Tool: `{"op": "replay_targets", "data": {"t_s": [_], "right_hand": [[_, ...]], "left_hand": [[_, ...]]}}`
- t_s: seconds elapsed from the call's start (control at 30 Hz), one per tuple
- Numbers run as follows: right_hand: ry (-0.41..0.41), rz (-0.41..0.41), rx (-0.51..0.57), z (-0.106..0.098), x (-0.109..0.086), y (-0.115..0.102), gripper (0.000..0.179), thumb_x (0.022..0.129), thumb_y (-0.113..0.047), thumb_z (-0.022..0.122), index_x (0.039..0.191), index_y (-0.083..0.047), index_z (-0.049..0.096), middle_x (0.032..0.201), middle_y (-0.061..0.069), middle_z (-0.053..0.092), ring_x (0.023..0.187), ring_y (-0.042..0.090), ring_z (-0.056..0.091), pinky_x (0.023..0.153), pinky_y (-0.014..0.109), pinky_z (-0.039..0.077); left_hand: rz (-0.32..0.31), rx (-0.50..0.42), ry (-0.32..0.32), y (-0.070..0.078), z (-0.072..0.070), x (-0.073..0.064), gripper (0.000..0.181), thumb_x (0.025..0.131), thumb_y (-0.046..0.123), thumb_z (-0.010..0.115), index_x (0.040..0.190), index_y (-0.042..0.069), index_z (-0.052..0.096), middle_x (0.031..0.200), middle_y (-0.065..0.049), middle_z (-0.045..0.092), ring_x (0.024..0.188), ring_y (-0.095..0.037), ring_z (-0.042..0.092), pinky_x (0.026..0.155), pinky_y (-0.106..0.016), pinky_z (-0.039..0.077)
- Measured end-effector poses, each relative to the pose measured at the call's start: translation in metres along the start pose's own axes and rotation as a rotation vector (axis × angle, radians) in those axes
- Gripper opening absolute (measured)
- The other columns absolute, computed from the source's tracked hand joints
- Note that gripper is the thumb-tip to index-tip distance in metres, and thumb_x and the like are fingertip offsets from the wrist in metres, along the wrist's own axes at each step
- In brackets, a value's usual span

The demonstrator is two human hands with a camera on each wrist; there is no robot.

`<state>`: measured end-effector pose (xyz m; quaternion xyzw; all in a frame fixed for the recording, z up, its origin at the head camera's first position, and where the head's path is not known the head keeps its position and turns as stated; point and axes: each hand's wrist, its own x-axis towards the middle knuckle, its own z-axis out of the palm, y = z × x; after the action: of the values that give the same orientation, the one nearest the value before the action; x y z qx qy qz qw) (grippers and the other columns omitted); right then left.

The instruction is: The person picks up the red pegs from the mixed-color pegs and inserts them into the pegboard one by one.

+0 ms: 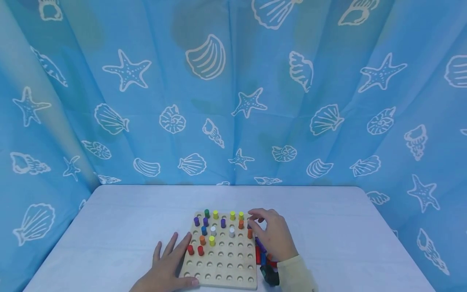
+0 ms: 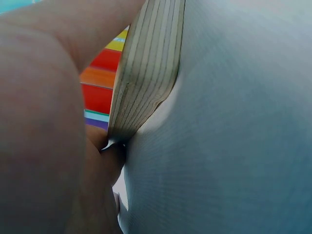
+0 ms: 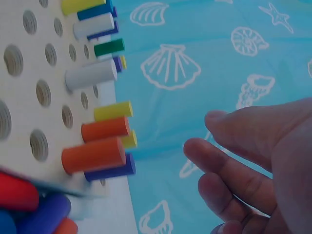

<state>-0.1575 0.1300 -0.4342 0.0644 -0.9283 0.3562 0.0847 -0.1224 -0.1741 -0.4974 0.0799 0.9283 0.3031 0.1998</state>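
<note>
A light wooden pegboard (image 1: 214,270) with rows of round holes lies on the table, coloured pegs standing in its far half. My left hand (image 1: 166,265) rests against its left side, fingers spread along the edge and thumb at the near left corner. Over the far right corner is my right hand (image 1: 274,237), thumb and fingers apart with nothing between them. Close by the fingers stands a purple peg (image 3: 113,167), beside an orange peg (image 3: 95,156). White pegs (image 3: 90,75), yellow pegs (image 1: 212,241) and red pegs (image 1: 200,250) also stand upright in holes.
Along the board's right side lie loose pegs, among them a red peg (image 1: 258,255) and a purple peg (image 1: 260,245). Dark green pegs (image 1: 270,275) lie by the right sleeve (image 1: 297,275). Behind the white table (image 1: 146,211) hangs a blue shell-print curtain (image 1: 219,97).
</note>
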Motion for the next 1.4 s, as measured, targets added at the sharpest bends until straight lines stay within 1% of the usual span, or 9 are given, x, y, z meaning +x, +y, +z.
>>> {"op": "replay_targets", "data": {"t_s": [0.23, 0.33, 0.47, 0.63, 0.77, 0.9, 1.1, 1.23, 1.4], "right_hand": [[-0.008, 0.074, -0.043, -0.005, 0.002, 0.006, 0.025, 0.093, -0.023, 0.076, 0.117, -0.018, 0.072, 0.098, -0.004, 0.07, 0.094, 0.018, 0.063, 0.085, 0.041, 0.057], [-0.026, 0.106, -0.053, -0.008, 0.002, 0.008, 0.028, 0.092, -0.023, 0.076, 0.119, -0.017, 0.071, 0.1, -0.002, 0.07, 0.095, 0.019, 0.063, 0.086, 0.043, 0.058], [-0.025, 0.138, -0.054, -0.011, 0.002, 0.011, 0.031, 0.092, -0.022, 0.076, 0.122, -0.016, 0.07, 0.102, -0.001, 0.07, 0.096, 0.021, 0.063, 0.086, 0.043, 0.058], [-0.027, 0.188, -0.061, -0.014, 0.005, 0.022, 0.032, 0.092, -0.022, 0.076, 0.122, -0.015, 0.07, 0.103, 0.001, 0.07, 0.094, 0.021, 0.061, 0.086, 0.044, 0.057], [-0.037, 0.231, -0.057, -0.014, 0.007, 0.033, 0.032, 0.092, -0.023, 0.076, 0.122, -0.015, 0.07, 0.102, 0.001, 0.07, 0.094, 0.021, 0.061, 0.087, 0.045, 0.058], [-0.038, 0.245, -0.048, -0.013, 0.006, 0.044, 0.035, 0.09, -0.023, 0.077, 0.123, -0.014, 0.069, 0.102, 0.003, 0.07, 0.094, 0.021, 0.062, 0.085, 0.044, 0.059], [-0.046, 0.256, -0.037, -0.016, 0.004, 0.055, 0.034, 0.09, -0.022, 0.078, 0.121, -0.012, 0.069, 0.101, 0.003, 0.069, 0.091, 0.02, 0.062, 0.08, 0.039, 0.061], [-0.078, 0.275, -0.053, -0.018, 0.004, 0.059, 0.033, 0.089, -0.021, 0.078, 0.12, -0.011, 0.07, 0.1, 0.004, 0.069, 0.09, 0.019, 0.062, 0.079, 0.039, 0.061], [-0.13, 0.28, -0.086, -0.019, 0.005, 0.065, 0.033, 0.089, -0.024, 0.079, 0.118, -0.011, 0.07, 0.099, 0.003, 0.068, 0.09, 0.019, 0.061, 0.083, 0.043, 0.06]], "left_hand": [[0.001, -0.011, -0.002, -0.001, 0.0, -0.002, 0.122, 0.07, 0.072, 0.077, 0.162, 0.014, 0.021, 0.163, -0.015, 0.028, 0.153, -0.043, -0.001, 0.114, -0.069, -0.014], [-0.008, -0.016, -0.01, 0.0, -0.001, -0.002, 0.122, 0.07, 0.072, 0.077, 0.162, 0.015, 0.021, 0.163, -0.015, 0.028, 0.153, -0.043, -0.002, 0.114, -0.069, -0.015], [-0.023, -0.01, -0.009, 0.001, -0.002, -0.002, 0.123, 0.068, 0.073, 0.077, 0.162, 0.015, 0.021, 0.163, -0.017, 0.027, 0.152, -0.044, -0.002, 0.114, -0.069, -0.015], [-0.03, -0.002, -0.007, 0.001, -0.002, -0.003, 0.124, 0.067, 0.073, 0.077, 0.162, 0.016, 0.022, 0.163, -0.017, 0.027, 0.152, -0.045, -0.001, 0.114, -0.069, -0.014], [-0.015, -0.003, -0.007, 0.001, -0.002, -0.003, 0.123, 0.068, 0.073, 0.077, 0.162, 0.017, 0.021, 0.164, -0.016, 0.027, 0.152, -0.044, -0.002, 0.114, -0.068, -0.015], [-0.011, -0.002, -0.003, 0.001, -0.001, -0.002, 0.123, 0.068, 0.073, 0.077, 0.162, 0.017, 0.021, 0.164, -0.015, 0.027, 0.152, -0.043, -0.003, 0.114, -0.068, -0.016], [-0.007, -0.009, -0.004, 0.001, 0.001, -0.002, 0.121, 0.07, 0.073, 0.076, 0.162, 0.017, 0.021, 0.164, -0.015, 0.027, 0.153, -0.043, -0.003, 0.114, -0.068, -0.016], [0.003, -0.013, -0.006, 0.001, 0.001, -0.002, 0.12, 0.071, 0.072, 0.075, 0.162, 0.016, 0.021, 0.164, -0.014, 0.027, 0.153, -0.042, -0.004, 0.113, -0.068, -0.017], [0.001, -0.014, 0.0, 0.002, 0.002, -0.002, 0.121, 0.07, 0.072, 0.076, 0.162, 0.017, 0.021, 0.164, -0.015, 0.027, 0.153, -0.043, -0.003, 0.114, -0.068, -0.016]]}}
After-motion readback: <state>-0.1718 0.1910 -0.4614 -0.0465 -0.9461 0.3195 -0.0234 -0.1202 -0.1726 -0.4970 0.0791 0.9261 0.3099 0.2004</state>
